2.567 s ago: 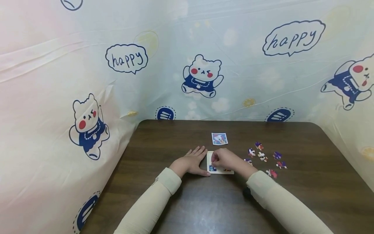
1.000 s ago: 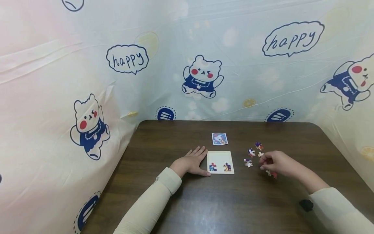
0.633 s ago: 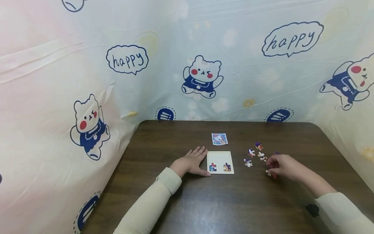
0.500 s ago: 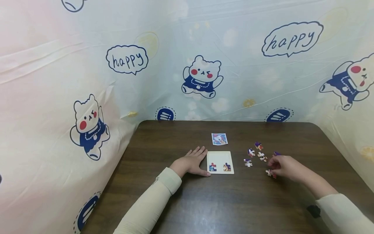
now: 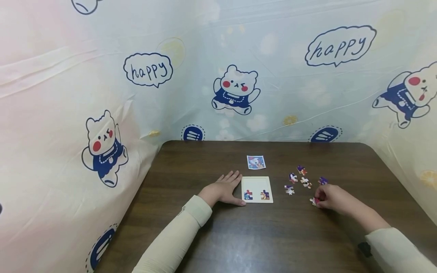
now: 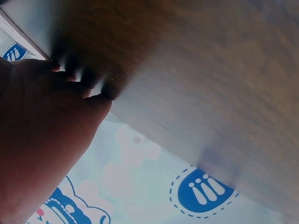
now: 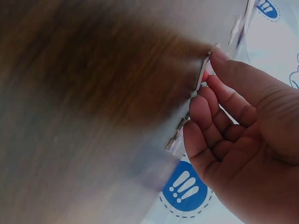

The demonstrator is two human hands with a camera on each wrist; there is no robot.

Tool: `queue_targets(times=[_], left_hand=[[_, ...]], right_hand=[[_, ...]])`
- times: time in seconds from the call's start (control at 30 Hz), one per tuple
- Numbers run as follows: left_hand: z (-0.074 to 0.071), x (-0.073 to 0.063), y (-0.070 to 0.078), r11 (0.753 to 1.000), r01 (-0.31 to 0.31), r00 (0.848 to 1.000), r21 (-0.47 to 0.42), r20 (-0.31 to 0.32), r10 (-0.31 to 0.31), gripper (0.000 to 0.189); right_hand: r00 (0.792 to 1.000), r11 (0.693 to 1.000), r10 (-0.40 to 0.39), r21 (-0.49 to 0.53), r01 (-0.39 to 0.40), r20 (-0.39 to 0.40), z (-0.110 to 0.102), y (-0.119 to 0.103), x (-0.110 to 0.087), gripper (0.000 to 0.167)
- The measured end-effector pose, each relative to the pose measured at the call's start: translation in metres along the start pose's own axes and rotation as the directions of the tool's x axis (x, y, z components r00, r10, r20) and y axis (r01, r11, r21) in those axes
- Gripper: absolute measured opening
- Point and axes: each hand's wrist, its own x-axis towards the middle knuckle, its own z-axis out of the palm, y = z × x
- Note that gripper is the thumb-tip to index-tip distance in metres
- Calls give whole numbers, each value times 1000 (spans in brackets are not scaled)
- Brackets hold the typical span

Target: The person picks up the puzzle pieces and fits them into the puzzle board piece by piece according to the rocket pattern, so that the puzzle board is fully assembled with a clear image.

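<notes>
My left hand lies flat with spread fingers on the table, its thumb and fingertips against the left edge of the white puzzle tray. Two puzzle pieces sit in the tray: one at the lower left, another at the lower right. Off to the right, my right hand has its thumb and curled fingers on a red and white puzzle piece at the table surface. The right wrist view shows that piece edge-on between thumb and fingers.
Several loose puzzle pieces lie between the tray and my right hand, with a purple piece just beyond the hand. A small picture card lies behind the tray. A printed cloth hangs around the brown table.
My right hand left the tray, moved right to the loose pieces, then drew slightly nearer and settled its fingers on the red and white puzzle piece. The left hand stayed put.
</notes>
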Motion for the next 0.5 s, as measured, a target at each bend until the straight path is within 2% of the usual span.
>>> queue_targets(times=[0.07, 0.23, 0.5], left_hand=[[-5, -6, 3, 1000, -2, 1000, 8, 2, 2, 117], [-5, -8, 3, 999, -19, 1000, 25, -8, 20, 116], [0, 1, -2, 999, -6, 1000, 36, 18, 5, 117]], right_hand=[[1000, 1000, -4, 24, 4, 10, 1, -1, 1, 20], [1000, 999, -4, 54, 3, 29, 2, -4, 4, 22], [999, 999, -28, 24, 28, 19, 4, -9, 14, 25]])
